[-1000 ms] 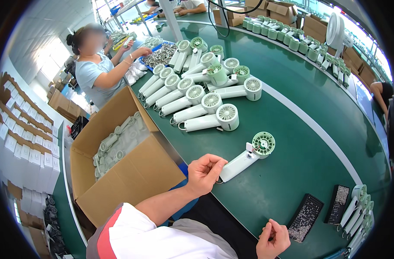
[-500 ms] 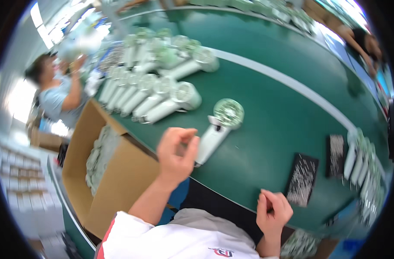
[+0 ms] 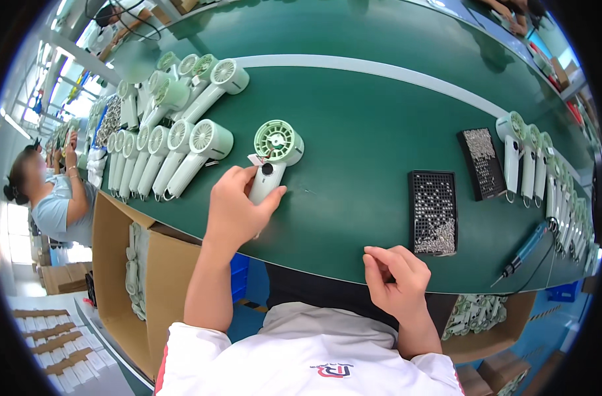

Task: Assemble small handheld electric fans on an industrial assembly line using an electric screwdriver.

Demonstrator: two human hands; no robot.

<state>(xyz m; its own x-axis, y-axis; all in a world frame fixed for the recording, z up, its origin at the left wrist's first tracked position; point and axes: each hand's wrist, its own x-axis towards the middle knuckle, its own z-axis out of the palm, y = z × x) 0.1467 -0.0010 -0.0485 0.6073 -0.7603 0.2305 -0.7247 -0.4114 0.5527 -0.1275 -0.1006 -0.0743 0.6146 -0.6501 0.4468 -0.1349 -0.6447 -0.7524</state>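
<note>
A pale green and white handheld fan [image 3: 278, 141] lies on the green table in front of me, its round head away from me and its inner ribs showing. A dark round button and a small white tab with thin wires show near its neck. My left hand [image 3: 238, 204] is closed around its handle, fingers on one side and thumb on the other, covering the lower part. Over the table's near edge, my right hand [image 3: 401, 280] is curled with thumb and fingertips close together. Whatever it may pinch is too small to make out.
Several similar fans [image 3: 179, 142] lie in rows at the left, and more fans [image 3: 532, 152] at the right. Two black trays of screws [image 3: 434, 211] and a blue electric screwdriver [image 3: 527, 249] lie right. A cardboard box [image 3: 172, 277] stands left; a person [image 3: 57, 191] works beyond.
My left hand has come down onto the fan's handle and closed around it; before, it hovered beside it. My right hand stays curled. The whole view has shifted.
</note>
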